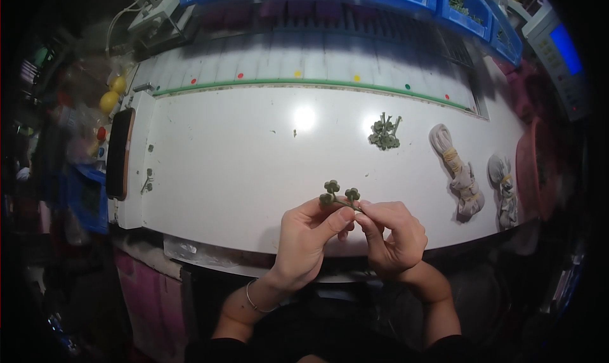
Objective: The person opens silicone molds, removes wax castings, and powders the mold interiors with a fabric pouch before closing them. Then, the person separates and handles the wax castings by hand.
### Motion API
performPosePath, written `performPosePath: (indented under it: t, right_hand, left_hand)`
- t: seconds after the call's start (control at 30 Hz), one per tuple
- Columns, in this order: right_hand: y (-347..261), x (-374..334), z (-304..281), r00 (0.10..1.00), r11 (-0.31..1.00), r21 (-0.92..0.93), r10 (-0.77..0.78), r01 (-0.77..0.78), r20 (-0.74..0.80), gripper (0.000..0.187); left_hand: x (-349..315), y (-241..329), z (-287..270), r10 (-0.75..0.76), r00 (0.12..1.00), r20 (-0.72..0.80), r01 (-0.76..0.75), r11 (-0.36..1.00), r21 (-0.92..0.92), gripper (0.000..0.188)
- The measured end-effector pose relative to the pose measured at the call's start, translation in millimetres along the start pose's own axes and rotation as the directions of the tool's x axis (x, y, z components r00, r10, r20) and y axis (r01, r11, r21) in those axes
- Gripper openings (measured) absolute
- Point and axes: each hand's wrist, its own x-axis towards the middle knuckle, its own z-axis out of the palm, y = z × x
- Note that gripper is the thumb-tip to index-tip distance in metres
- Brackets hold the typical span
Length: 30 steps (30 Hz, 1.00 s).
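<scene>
Over the near part of the white worktop, my left hand and my right hand meet, both pinching a small dark green branched piece. It has a thin stem and several flower-shaped heads, which stick up past my fingertips. Part of the stem is hidden behind my thumbs. Farther off to the right lies a small heap of similar green stemmed pieces. Two more small green bits rest at the left edge of the worktop.
The white worktop has a green strip with coloured dots along its back. Blue bins line the far side. At right lie two cloth bundles beside a pink basin. A phone lies at left.
</scene>
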Motion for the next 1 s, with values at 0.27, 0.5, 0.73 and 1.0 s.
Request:
performPosePath:
  t: [0.27, 0.5, 0.73, 1.0]
  right_hand:
    - [-2.1, 11.3, -7.7, 0.997, 0.991, -0.133, -0.014, 0.025, 0.082, 0.029]
    - [7.1, 10.2, -14.8, 0.989, 0.963, -0.241, -0.095, 0.121, 0.115, 0.02]
    - [8.2, 18.1, -31.8, 0.699, 0.546, 0.436, 0.549, -0.715, 0.459, 0.01]
    - [21.3, 34.7, -41.2, 0.192, -0.217, 0.286, 0.371, -0.933, 0.909, 0.036]
  left_hand:
    - [8.0, 0.5, 12.2, 0.06, 0.997, -0.049, -0.063, 0.995, -0.072, 0.013]
    - [13.3, -1.0, 17.0, 0.059, 0.997, -0.041, -0.058, 0.998, 0.013, 0.013]
    - [18.9, -11.9, 18.9, 0.029, 0.998, -0.05, -0.031, 0.999, -0.039, 0.012]
    - [29.0, -4.7, 7.6, 0.028, 0.996, -0.085, -0.04, 0.989, -0.141, 0.01]
